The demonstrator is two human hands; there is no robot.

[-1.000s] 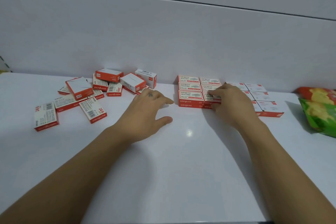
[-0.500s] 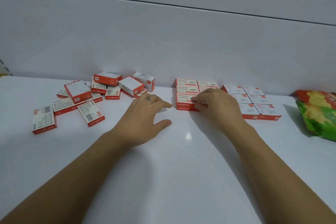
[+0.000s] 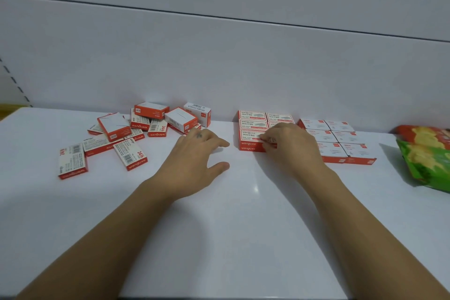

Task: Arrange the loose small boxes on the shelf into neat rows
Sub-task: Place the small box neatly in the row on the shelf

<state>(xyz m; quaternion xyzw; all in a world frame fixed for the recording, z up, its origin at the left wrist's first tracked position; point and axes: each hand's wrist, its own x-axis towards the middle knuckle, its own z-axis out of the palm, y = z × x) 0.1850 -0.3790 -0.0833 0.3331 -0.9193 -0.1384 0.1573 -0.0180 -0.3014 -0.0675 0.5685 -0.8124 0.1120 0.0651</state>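
Boxes (image 3: 136,129) at left on the shelf (image 3: 243,238): a dozen or so in a loose heap near the back wall (image 3: 219,68), lying at all angles, some piled on others, a few flat and apart on the near side. None of these sorted yet.

Already done, right of centre: a tight block (image 3: 252,120), two columns wide, printed tops up, seemingly two layers at the front. Just beside it, a second block (image 3: 341,139), white tops, squared in rows. Snack bag (image 3: 426,156) well off to the right.

Right hand (image 3: 292,151) bent over the first block's front row, fingertips and thumb pinching there, probably nudging a box flush. Left hand (image 3: 194,156) relaxed, fingers spread, holding nothing, low over bare shelf between heap and block.

Judged roughly half finished: heap to be carried across and rowed.
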